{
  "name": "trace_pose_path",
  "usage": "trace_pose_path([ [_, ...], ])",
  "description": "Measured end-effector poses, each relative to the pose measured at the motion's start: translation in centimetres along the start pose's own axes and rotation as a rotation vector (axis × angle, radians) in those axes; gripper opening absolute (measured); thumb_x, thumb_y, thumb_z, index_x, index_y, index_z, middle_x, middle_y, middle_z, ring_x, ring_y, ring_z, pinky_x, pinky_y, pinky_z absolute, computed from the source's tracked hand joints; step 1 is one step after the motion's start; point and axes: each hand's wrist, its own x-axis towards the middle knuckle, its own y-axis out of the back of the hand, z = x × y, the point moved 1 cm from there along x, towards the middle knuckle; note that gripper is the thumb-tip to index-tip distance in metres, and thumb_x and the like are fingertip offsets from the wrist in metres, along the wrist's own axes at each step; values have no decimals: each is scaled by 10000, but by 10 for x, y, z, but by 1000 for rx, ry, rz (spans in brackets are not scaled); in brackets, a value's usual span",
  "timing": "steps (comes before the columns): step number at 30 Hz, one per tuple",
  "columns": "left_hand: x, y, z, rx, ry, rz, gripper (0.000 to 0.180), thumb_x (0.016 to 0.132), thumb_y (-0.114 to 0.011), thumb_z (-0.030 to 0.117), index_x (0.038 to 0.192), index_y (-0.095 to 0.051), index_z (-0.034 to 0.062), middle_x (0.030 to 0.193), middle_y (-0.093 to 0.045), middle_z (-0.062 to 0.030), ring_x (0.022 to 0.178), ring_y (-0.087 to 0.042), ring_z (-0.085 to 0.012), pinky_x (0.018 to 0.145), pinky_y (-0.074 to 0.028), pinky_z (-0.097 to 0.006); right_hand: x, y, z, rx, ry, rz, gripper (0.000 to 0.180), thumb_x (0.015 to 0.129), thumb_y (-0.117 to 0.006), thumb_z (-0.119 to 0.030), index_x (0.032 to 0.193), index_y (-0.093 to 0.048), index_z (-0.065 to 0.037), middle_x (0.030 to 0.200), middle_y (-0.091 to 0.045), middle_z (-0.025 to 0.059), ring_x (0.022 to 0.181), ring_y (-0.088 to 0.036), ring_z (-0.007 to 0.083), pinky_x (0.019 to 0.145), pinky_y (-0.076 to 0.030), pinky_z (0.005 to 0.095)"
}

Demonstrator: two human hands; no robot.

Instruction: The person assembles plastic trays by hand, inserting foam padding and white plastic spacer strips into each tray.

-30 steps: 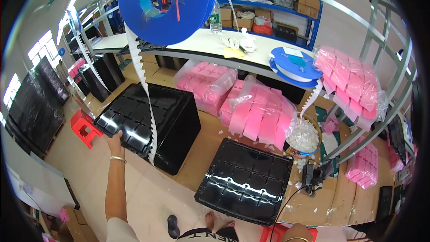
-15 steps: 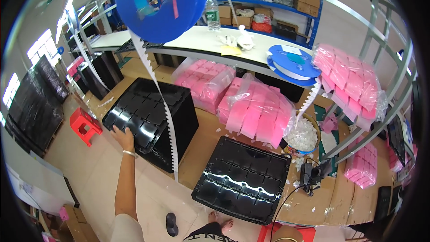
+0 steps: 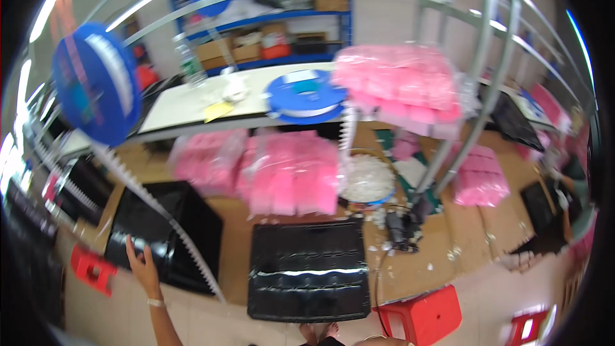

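Note:
My left hand (image 3: 145,272) reaches over the near edge of a tall stack of glossy black plastic trays (image 3: 200,224). Its fingers are apart and hold nothing; whether they touch the top tray I cannot tell. Of my right arm only a bit with a bangle shows at the lower edge, and the hand itself is out of view. A single black tray (image 3: 307,247) with moulded compartments lies in front of me at the bench's near edge. A white toothed strip (image 3: 182,234) hangs from a blue reel (image 3: 86,86) and passes before the stack.
Bagged pink foam pieces (image 3: 295,173) lie behind the tray, beside a tub of white scraps (image 3: 368,179). A black device (image 3: 402,230) with a cable sits right of the tray. Red stools (image 3: 432,314) stand below. Another person (image 3: 580,198) works at far right.
The view has swung to the right, so the bench and reels appear further left. My left hand stays by the tray stack, fingers still apart. A person at far right has come into view.

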Motion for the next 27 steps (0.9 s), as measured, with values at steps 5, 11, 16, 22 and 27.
trace_pose_path([
  [5, 2, -36, 73, -350, 109, -407, 921, 823, -739, 59, 1585, -227, 128, 1461, -475, -109, 1111, -488, -177, 829, -463, -268, 5, -27, 14, -219, -492, 156, 255, 830, -603, 73, 1042, -654, -58, 970, -645, 123, 785, -624, 246, 646, -498, 343],
  [11, -51, -67, 104, -149, 24, -706, 618, 866, -786, 117, 1405, -506, 3, 1157, -664, -101, 1023, -601, -211, 954, -489, -371, -48, -23, 32, -271, -721, 138, 215, 845, -600, 43, 1029, -660, -51, 1049, -640, 129, 883, -621, 279, 758, -499, 379],
  [16, -87, -51, -35, -407, 63, -1028, 522, 860, -793, 134, 1316, -568, 16, 1053, -677, -75, 896, -608, -132, 779, -511, -254, -70, -33, 44, -187, -826, 66, 195, 861, -589, 16, 1028, -662, -53, 1039, -642, 126, 888, -624, 287, 772, -501, 380],
  [22, -132, -39, 5, -64, 75, -872, 277, 941, -722, 189, 1155, -666, 24, 927, -678, -60, 799, -614, -137, 711, -516, -289, -100, -64, 62, -53, -1024, 41, 136, 908, -590, -71, 1014, -666, -32, 968, -669, 121, 890, -659, 293, 787, -516, 382],
  [27, -189, -8, 51, -220, 248, -806, 270, 927, -736, 175, 1126, -664, 8, 958, -673, -65, 882, -632, -148, 804, -525, -283, -176, -72, 75, 109, -1209, 49, 298, 890, -561, 15, 1185, -599, -3, 1130, -643, 123, 1055, -632, 241, 904, -500, 349],
])
